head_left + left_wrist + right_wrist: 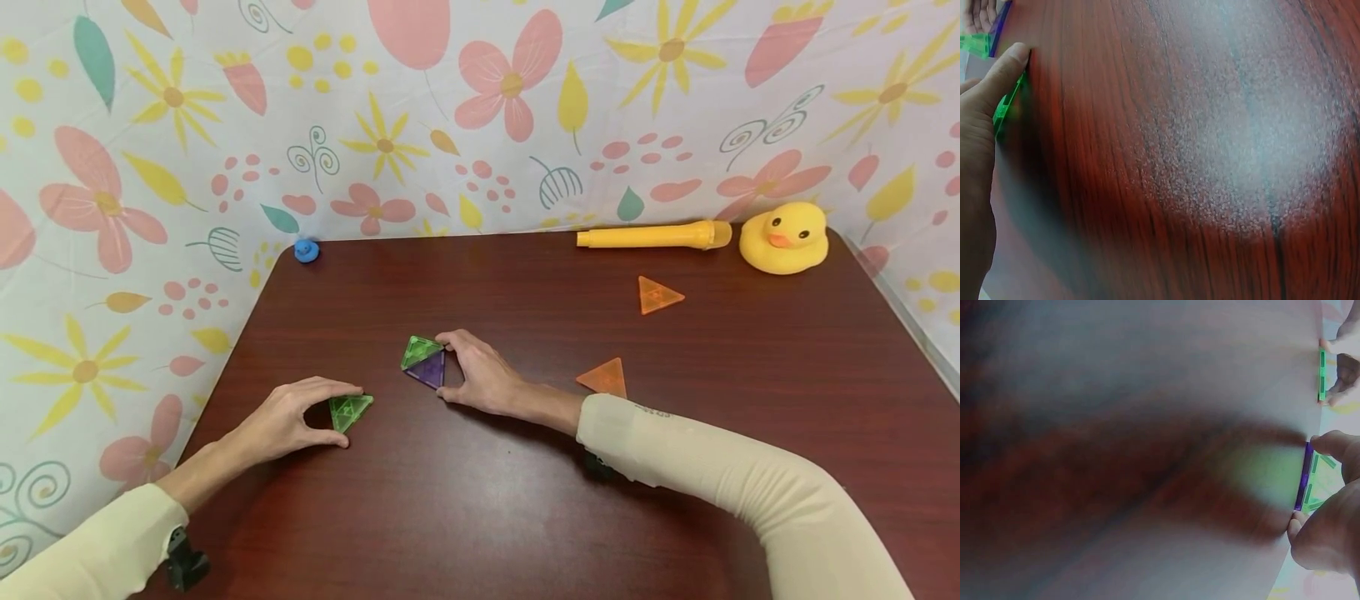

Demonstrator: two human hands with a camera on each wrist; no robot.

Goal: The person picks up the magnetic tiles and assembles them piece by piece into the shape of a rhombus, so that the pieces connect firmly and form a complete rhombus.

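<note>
A: Head view, status?

B: My left hand point(288, 421) pinches a green triangle tile point(349, 410) flat on the worktop point(525, 500), thumb under its near edge, fingers arched over the top corner. That keeps it pinned where it lies. My right hand point(480, 379) cups a joined pair: a second green tile point(421, 351) on top of a purple tile point(428, 370), edges touching. Thumb and fingertips bracket the pair's right side, so the seam stays tight.

A: Spares?

B: Two orange tiles point(603, 377) lie loose to the right, apart from both hands. A yellow duck point(783, 239), a yellow tube point(652, 237) and a small blue piece point(306, 250) sit along the back edge.

A: Left wrist view?

B: Thumb point(1004, 72) lies against the green tile's edge point(1005, 106), low on the wood. The pair shows at the top left corner.

A: Right wrist view?

B: Blurred. The purple tile edge point(1302, 475) shows edge-on, held between a fingertip above and one below. My left hand's green tile point(1321, 375) shows beyond it.
</note>
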